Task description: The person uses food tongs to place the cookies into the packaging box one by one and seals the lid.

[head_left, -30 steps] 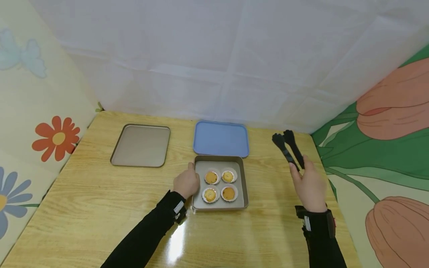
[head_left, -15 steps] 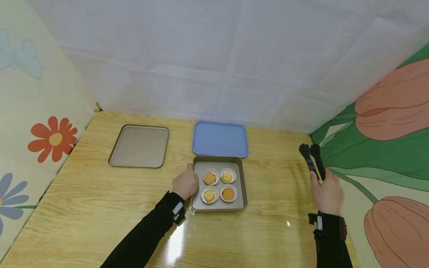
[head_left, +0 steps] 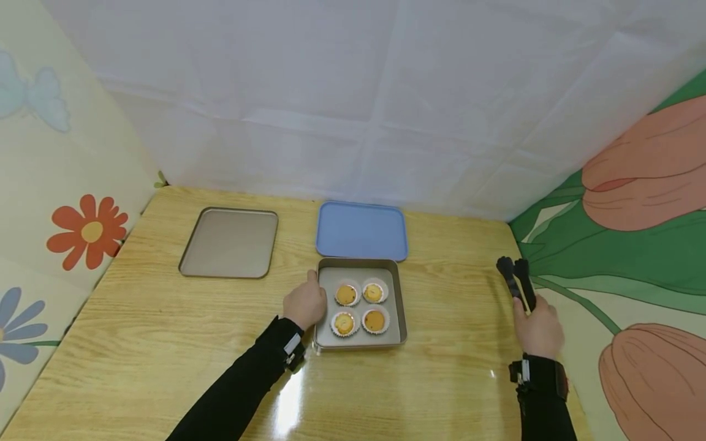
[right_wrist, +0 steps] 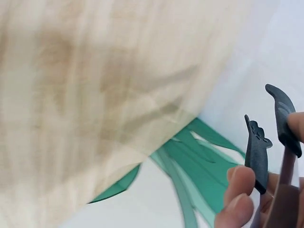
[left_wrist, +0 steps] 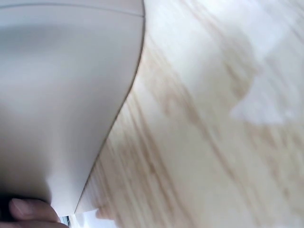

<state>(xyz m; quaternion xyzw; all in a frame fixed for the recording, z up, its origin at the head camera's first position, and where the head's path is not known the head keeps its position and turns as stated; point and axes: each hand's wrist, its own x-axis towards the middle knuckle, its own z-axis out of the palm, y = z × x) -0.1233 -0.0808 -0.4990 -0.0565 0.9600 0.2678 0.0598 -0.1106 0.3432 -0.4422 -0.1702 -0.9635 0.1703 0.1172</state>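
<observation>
My left hand (head_left: 305, 304) grips the left wall of a square baking pan (head_left: 401, 306) in the head view. Several small muffins (head_left: 373, 321) in white paper cups sit inside the pan. The left wrist view shows the pan's outer side (left_wrist: 71, 95) close up, with fingertips (left_wrist: 33, 210) against it at the lower left. At the table's right edge, my right hand (head_left: 537, 327) holds a pair of tongs (head_left: 526, 285) with black, paw-shaped tips. Nothing is between the tongs' arms, which stand apart. The right wrist view shows the black tips (right_wrist: 257, 154) raised above the table, fingers around the arms.
Behind the pan, a blue tray (head_left: 361, 231) lies flat near the white back curtain (head_left: 331, 122). A shallow brown-grey tray (head_left: 228, 243) lies at the back left. The wooden table (head_left: 165, 343) meets patterned walls on the left and right.
My right hand has carried the tongs rightward to the table's right edge, then the tips lowered a little toward me. My left hand and the pan have stayed in place.
</observation>
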